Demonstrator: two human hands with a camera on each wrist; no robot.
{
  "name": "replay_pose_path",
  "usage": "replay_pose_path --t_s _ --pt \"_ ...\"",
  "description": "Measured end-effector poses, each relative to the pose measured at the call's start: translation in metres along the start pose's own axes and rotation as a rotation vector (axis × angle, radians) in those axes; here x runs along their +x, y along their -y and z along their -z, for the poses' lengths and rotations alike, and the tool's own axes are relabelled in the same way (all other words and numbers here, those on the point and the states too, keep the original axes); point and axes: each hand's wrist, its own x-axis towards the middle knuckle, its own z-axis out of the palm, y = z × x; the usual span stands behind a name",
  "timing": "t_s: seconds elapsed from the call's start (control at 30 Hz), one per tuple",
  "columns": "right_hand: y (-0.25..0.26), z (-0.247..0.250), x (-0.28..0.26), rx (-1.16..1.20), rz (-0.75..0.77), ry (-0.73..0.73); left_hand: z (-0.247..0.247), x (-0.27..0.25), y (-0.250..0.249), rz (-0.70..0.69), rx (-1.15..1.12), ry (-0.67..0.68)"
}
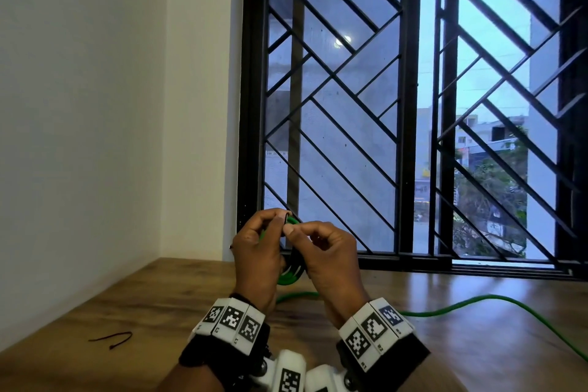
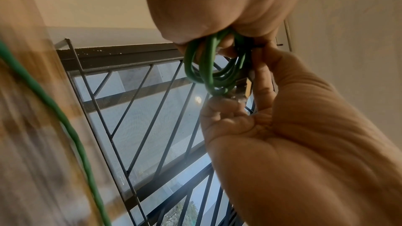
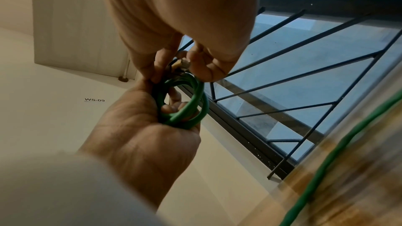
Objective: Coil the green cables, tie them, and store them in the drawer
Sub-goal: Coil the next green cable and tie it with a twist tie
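Both hands are raised above the wooden table [image 1: 152,296], holding a small coil of green cable [image 1: 288,277] between them. My left hand [image 1: 276,219] grips the coil's loops [image 3: 185,114] in curled fingers. At the top of the coil, my right hand [image 1: 292,229] pinches a thin black tie [image 1: 296,259] between thumb and forefinger. The cable's metal connector [image 2: 243,92] lies beside those fingertips [image 3: 195,61]. Another stretch of green cable [image 1: 477,301] trails over the table to the right; whether it joins the coil is hidden. No drawer is in view.
A spare black tie [image 1: 111,337] lies bent on the table at the left. Behind the hands is a barred window [image 1: 381,105], with a white wall [image 1: 95,105] on the left. The loose cable [image 2: 65,123] crosses the right half of the table.
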Motion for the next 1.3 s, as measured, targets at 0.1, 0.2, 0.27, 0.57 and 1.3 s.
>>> replay_pose_path --t_s 0.1,0.2,0.27,0.57,1.3 --pt "0.0 -0.001 0.001 -0.015 -0.008 -0.027 0.0 0.001 0.003 0.026 -0.012 0.02" --pt "-0.002 -0.003 -0.001 -0.019 0.02 -0.069 0.001 0.001 0.004 0.014 -0.004 0.035" --pt "-0.003 -0.002 -0.001 -0.04 0.072 -0.092 0.0 0.0 0.004 0.018 -0.015 0.032" --pt "0.0 -0.003 0.0 0.019 -0.074 -0.096 0.002 -0.001 0.008 0.004 0.008 0.044" --pt "0.037 0.03 0.011 0.091 -0.462 0.089 -0.003 -0.01 0.008 0.069 -0.061 0.246"
